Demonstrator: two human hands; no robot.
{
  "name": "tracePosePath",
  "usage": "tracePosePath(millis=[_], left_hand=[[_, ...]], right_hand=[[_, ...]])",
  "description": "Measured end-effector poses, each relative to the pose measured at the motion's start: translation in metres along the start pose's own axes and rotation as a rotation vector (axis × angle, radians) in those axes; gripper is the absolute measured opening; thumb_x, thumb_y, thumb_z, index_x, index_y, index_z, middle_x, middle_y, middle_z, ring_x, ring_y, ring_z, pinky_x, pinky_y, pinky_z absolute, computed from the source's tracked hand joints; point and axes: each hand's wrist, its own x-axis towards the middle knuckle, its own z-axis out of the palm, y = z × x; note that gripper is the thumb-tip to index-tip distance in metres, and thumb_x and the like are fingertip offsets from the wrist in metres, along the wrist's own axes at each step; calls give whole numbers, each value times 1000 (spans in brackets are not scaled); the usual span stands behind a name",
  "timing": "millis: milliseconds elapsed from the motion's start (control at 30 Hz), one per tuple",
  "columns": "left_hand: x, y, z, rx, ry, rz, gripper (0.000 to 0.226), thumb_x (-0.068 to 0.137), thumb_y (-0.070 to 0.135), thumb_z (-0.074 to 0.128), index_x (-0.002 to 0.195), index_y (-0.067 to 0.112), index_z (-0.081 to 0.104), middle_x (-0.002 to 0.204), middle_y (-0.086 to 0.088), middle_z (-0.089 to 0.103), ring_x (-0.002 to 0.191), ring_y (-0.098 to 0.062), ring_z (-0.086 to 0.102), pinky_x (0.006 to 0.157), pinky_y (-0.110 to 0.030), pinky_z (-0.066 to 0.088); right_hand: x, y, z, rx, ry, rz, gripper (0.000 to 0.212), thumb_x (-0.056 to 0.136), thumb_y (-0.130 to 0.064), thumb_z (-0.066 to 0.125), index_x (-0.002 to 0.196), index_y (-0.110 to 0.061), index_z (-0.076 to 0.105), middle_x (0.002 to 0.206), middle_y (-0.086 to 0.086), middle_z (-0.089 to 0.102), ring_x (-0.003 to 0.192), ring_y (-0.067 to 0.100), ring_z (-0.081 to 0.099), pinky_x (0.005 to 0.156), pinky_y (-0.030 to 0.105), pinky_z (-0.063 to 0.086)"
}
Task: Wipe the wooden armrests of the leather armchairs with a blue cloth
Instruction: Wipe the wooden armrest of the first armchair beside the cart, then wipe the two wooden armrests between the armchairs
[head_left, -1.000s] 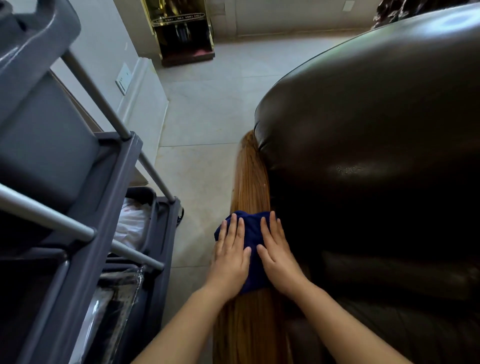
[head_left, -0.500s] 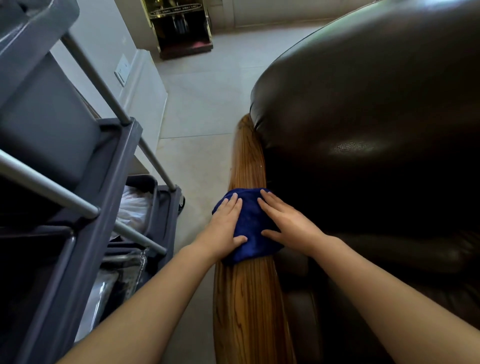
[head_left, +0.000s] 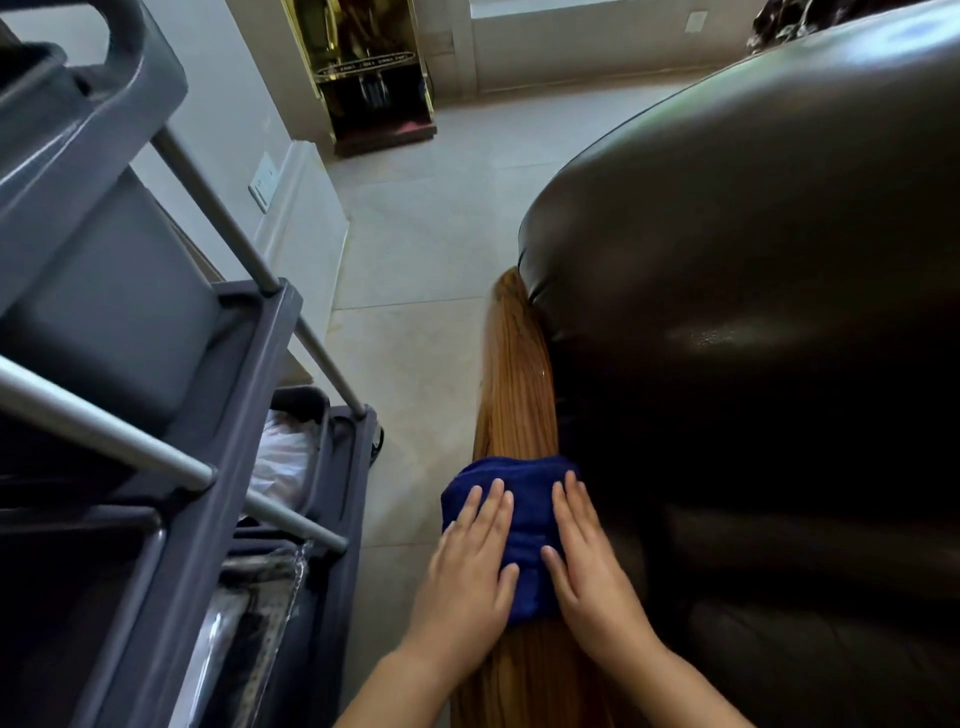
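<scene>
A folded blue cloth (head_left: 524, 499) lies across the long wooden armrest (head_left: 517, 384) of a dark brown leather armchair (head_left: 753, 312). My left hand (head_left: 470, 566) presses flat on the cloth's left half. My right hand (head_left: 592, 571) presses flat on its right half, beside the leather. Both palms face down with the fingers pointing away from me. The armrest runs from under my wrists to a rounded far end by the chair's back.
A grey housekeeping cart (head_left: 171, 467) with metal rails stands close on the left, holding white linen (head_left: 283, 462) and plastic-wrapped items. Pale tiled floor (head_left: 415, 244) shows between cart and chair. A brass-framed stand (head_left: 371, 78) sits by the far wall.
Both hands slid the cloth forward along the armrest, then drew it back toward me. The right hand has straightened from an angled press to lie parallel with the left.
</scene>
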Motion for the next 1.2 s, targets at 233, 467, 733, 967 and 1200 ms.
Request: tracePosePath(millis=[233,467,733,967,1200], left_hand=[[3,3,0,-47,10,-34,69,96,34,35,132,37,-23,143,24,-29,133,5,-29,109,-17,-11],[16,1,-16,-154,6,-56,83,84,24,63,143,32,6,147,23,-1,139,2,0,111,-15,2],[4,15,-16,-7,93,-62,50,82,18,64,129,26,50,136,7,50,125,-5,41,106,-16,25],[-14,36,-38,111,-243,-17,34,79,27,62,113,29,60,114,3,64,108,-15,56,92,-32,47],[-29,68,-78,-215,-277,-103,28,74,18,70,100,26,64,94,12,62,85,0,58,73,-14,45]], right_hand=[[7,-19,9,-53,263,229,69,94,-29,44,144,-19,-3,156,-3,0,140,6,-2,113,23,8],[17,15,-43,-218,-219,-145,77,88,-33,54,141,-34,-2,148,-21,-10,136,-6,-15,114,21,-1],[-7,-5,-34,-437,46,-188,53,58,-22,85,108,-16,68,116,3,68,106,15,64,91,26,49],[-29,-8,-60,-432,-262,-110,24,81,-36,55,101,-24,61,98,0,68,91,20,62,78,31,47],[-60,-26,-97,-167,-166,8,26,77,-37,66,102,-36,60,89,-16,60,79,-1,55,65,13,40]])
